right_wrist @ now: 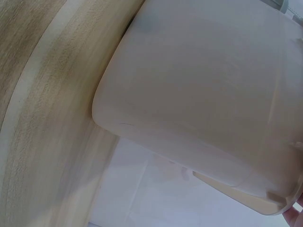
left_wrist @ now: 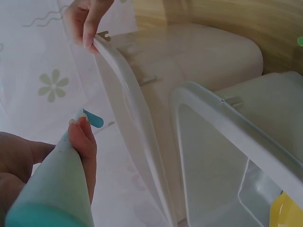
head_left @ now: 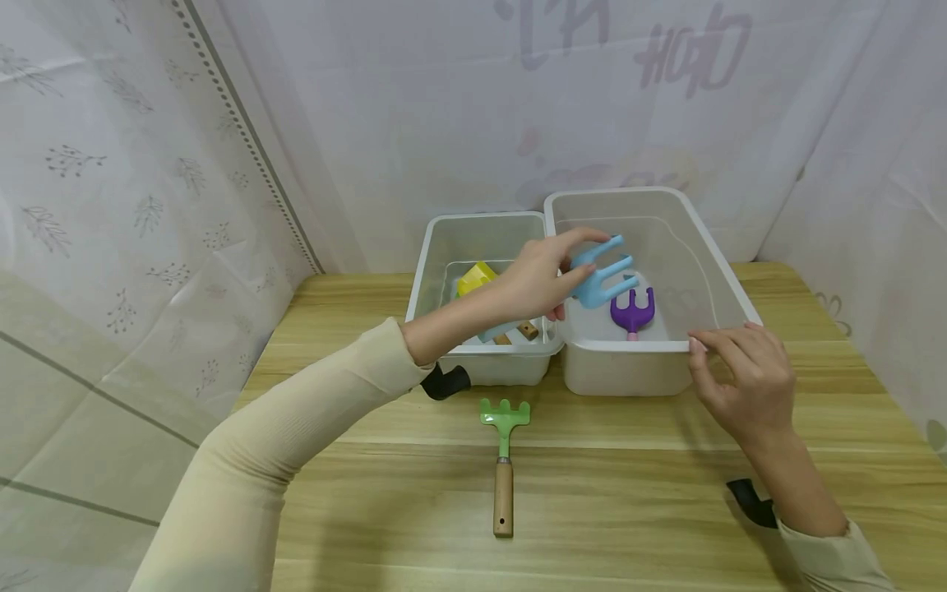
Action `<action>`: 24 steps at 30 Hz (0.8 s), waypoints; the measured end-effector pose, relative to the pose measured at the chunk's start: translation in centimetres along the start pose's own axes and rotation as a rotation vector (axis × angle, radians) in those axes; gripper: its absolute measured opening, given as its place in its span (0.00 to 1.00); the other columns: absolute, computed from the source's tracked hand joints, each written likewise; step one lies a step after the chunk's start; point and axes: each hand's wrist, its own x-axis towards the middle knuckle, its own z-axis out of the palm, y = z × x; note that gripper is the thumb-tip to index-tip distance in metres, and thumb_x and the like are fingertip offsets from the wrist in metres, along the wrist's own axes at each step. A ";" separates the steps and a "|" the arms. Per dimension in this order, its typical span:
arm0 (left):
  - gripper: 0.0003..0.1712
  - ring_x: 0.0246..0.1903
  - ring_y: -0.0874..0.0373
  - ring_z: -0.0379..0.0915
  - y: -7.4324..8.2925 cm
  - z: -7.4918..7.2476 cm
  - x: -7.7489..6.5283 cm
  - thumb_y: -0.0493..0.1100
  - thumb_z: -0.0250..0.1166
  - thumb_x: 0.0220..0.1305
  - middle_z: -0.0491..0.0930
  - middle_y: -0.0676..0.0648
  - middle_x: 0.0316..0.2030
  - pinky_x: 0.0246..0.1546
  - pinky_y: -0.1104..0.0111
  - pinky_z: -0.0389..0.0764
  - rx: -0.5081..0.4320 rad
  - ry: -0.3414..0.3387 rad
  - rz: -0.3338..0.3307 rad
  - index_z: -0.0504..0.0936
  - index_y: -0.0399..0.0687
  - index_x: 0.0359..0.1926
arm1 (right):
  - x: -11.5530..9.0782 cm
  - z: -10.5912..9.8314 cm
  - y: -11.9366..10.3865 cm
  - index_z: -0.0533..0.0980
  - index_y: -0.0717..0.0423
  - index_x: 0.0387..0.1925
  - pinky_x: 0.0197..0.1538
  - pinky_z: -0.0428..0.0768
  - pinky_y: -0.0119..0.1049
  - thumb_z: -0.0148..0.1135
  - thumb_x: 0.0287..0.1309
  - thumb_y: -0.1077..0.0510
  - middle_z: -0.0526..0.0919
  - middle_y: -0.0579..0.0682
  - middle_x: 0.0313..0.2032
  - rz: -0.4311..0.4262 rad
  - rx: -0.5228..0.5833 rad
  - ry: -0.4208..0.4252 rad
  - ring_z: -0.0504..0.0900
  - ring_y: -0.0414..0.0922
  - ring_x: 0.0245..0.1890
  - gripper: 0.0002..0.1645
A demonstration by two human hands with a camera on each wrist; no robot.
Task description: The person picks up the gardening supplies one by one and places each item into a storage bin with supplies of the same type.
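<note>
My left hand (head_left: 536, 278) grips a light blue toy hand rake (head_left: 598, 284), its prongs pointing right over the right-hand white bin (head_left: 629, 346). In the left wrist view the rake's pale handle (left_wrist: 54, 187) runs through the fingers. A purple toy fork (head_left: 633, 312) with a pink handle lies inside this bin. At the bin's front right corner my right hand (head_left: 747, 378) pinches the rim between thumb and fingers. On the table in front lies a green rake (head_left: 505, 415) with a wooden handle.
Left of that bin stands a smaller white bin (head_left: 484, 216), its rim against the larger one. It holds a yellow piece (head_left: 476, 278) and wooden-handled tools (head_left: 527, 330), partly hidden by the left arm. Both bins stand on a wooden table (head_left: 414, 493) before a patterned curtain (head_left: 414, 107).
</note>
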 end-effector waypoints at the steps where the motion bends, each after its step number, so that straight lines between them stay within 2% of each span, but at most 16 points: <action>1: 0.27 0.17 0.51 0.82 0.1 0.0 0.1 0.42 0.54 0.83 0.78 0.44 0.27 0.21 0.66 0.84 -0.001 -0.004 -0.002 0.67 0.55 0.78 | 0.0 0.0 0.0 0.87 0.70 0.32 0.72 0.64 0.23 0.57 0.72 0.44 0.88 0.66 0.27 0.001 -0.002 -0.004 0.81 0.64 0.26 0.32; 6: 0.27 0.15 0.57 0.79 0.3 0.2 0.5 0.42 0.54 0.84 0.75 0.46 0.24 0.22 0.66 0.85 0.009 -0.015 -0.015 0.67 0.55 0.78 | 0.0 -0.2 0.0 0.87 0.70 0.33 0.72 0.62 0.22 0.56 0.72 0.44 0.88 0.66 0.27 0.001 -0.015 -0.028 0.82 0.64 0.27 0.32; 11: 0.27 0.15 0.60 0.78 0.5 0.3 1.2 0.42 0.54 0.84 0.77 0.45 0.24 0.23 0.65 0.86 0.012 -0.014 -0.024 0.66 0.55 0.79 | 0.1 -0.2 0.0 0.87 0.70 0.33 0.72 0.62 0.22 0.56 0.72 0.44 0.88 0.66 0.27 0.000 -0.017 -0.033 0.82 0.64 0.27 0.32; 18: 0.27 0.14 0.61 0.77 0.7 0.3 1.8 0.42 0.54 0.84 0.76 0.46 0.22 0.29 0.54 0.89 -0.006 -0.001 -0.024 0.66 0.54 0.79 | 0.1 -0.1 0.0 0.87 0.70 0.32 0.72 0.63 0.22 0.56 0.72 0.44 0.88 0.66 0.27 -0.005 -0.012 -0.020 0.82 0.64 0.27 0.32; 24: 0.28 0.14 0.61 0.78 1.0 0.4 2.4 0.43 0.53 0.84 0.75 0.45 0.22 0.29 0.58 0.89 -0.003 -0.015 -0.052 0.65 0.55 0.79 | 0.1 -0.2 0.1 0.87 0.69 0.32 0.71 0.62 0.21 0.56 0.73 0.43 0.88 0.65 0.27 -0.009 -0.015 -0.022 0.82 0.64 0.26 0.32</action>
